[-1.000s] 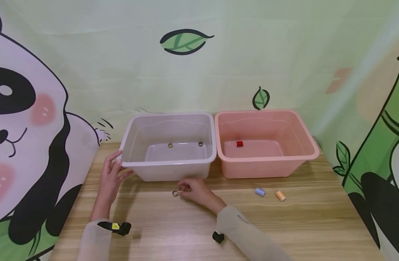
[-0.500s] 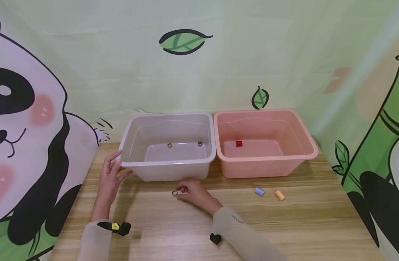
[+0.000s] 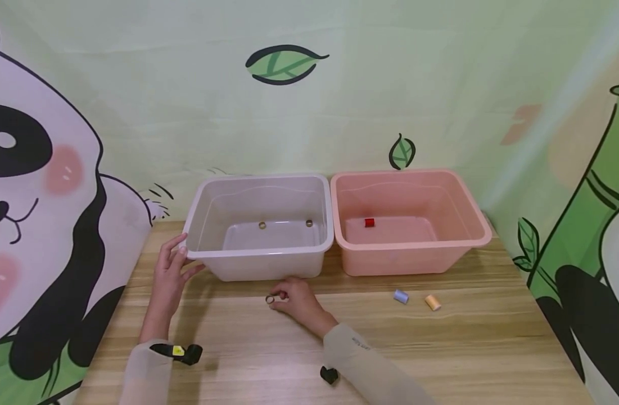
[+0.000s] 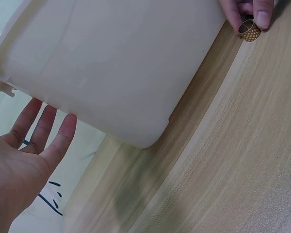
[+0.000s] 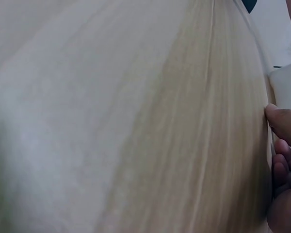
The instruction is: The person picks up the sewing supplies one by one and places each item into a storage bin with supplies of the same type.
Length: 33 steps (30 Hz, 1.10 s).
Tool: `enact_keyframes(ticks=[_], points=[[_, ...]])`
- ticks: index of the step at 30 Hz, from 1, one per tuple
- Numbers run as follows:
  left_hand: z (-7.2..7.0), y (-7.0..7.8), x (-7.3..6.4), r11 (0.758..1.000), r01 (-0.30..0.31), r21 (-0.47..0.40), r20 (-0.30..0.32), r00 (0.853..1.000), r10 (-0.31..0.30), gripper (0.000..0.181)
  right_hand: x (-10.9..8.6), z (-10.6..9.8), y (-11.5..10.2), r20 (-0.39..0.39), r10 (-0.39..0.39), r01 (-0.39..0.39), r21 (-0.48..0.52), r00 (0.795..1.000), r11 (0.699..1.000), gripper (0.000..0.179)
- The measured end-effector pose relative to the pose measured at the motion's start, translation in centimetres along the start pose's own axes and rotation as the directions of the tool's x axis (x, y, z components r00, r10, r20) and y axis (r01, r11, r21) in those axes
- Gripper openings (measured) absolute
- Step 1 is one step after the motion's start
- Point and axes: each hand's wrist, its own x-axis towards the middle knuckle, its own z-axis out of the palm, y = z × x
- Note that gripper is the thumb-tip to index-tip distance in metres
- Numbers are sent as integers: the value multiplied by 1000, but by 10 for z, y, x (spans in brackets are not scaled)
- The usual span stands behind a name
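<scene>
At the table [image 3: 269, 343], the spread left hand [image 3: 170, 278] is touching the white bin [image 3: 266, 266]; the right hand [image 3: 300, 304] is pinching a thimble [image 4: 251, 33].

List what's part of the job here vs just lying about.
Job, seemingly: dimpled thimble, pinched by right hand; white bin, touched by left hand; two gold rings inside it; pink bin; red thread spool inside; blue spool; orange spool.

Incidental: panda-print backdrop; worn wrist cameras.

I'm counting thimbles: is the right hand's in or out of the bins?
Out: the right hand pinches the thimble in front of the light grey bin.
</scene>
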Motion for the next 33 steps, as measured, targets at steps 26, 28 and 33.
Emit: enact_keyframes(ticks=[26,28,33], points=[[1,1,-2,1000,8,19,-4,1000,-8,46,-3,-9,-6,27,31,-32,25,999,999,17],[0,1,-2,1000,8,19,-5,1000,-8,46,-3,-12,-6,36,36,-37,32,999,999,17],[1,1,-2,1000,-1,12,1,1000,1,46,-3,-19,-7,53,35,-37,42,998,998,17]])
